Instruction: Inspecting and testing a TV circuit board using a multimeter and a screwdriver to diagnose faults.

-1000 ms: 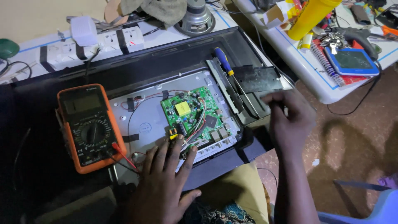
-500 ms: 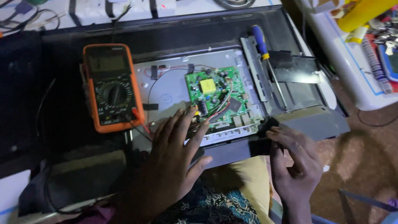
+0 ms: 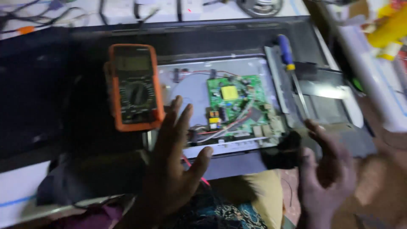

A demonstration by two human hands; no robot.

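A green circuit board (image 3: 238,106) sits in the opened back of a flat black screen panel (image 3: 237,38) lying on the table. An orange multimeter (image 3: 135,87) lies on the panel to the left of the board. My left hand (image 3: 174,163) hovers over the panel's near edge below the multimeter, fingers spread, holding nothing. My right hand (image 3: 326,169) is at the panel's lower right corner, fingers apart, close to a small black part (image 3: 282,150); the blur hides whether it touches it. A red wire (image 3: 190,165) runs under my left hand.
A blue-handled screwdriver (image 3: 289,63) lies on the panel right of the board. A white power strip and cables (image 3: 140,6) run along the far edge. A yellow object (image 3: 390,29) stands on the white table at the far right. Patterned cloth (image 3: 220,212) covers my lap.
The view has shifted closer and down. My left hand has lifted off the board area and spread. My right hand has come back from the panel's right side to its near corner.
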